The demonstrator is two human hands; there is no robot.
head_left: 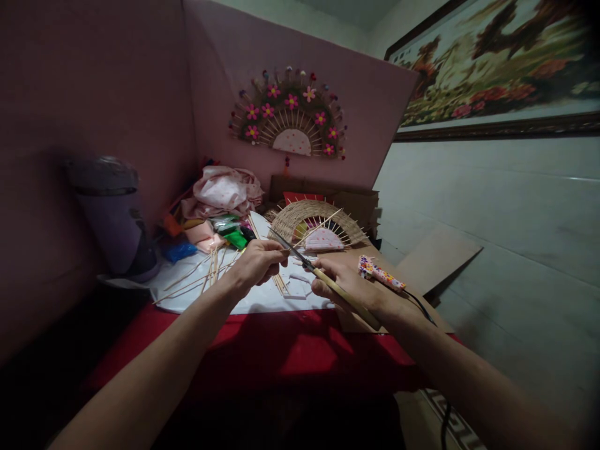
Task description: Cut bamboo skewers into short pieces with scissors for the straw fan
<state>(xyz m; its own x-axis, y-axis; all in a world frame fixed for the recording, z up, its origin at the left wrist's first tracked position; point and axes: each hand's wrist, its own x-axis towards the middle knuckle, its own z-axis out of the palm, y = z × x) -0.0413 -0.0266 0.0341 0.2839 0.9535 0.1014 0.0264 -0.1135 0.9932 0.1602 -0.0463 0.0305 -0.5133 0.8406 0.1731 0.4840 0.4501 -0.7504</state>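
My right hand [344,284] is wrapped round a knife [344,292] with a pale wooden handle, its dark blade pointing up and left. My left hand [261,264] is closed in a pinch on a thin wooden stick [315,230], which slants up to the right and crosses near the blade. Just beyond my hands stands a woven half-round fan [300,215] with sticks through it and a pale dotted centre. More thin sticks [213,272] lie on the white sheet [239,303] at the left.
Coloured packets [234,237] and a pink cloth bundle [227,190] lie at the back left, near a purple container [117,219]. On the right, a patterned glue gun [380,274] with a cord rests on cardboard. A flowered fan [290,115] hangs on the pink panel.
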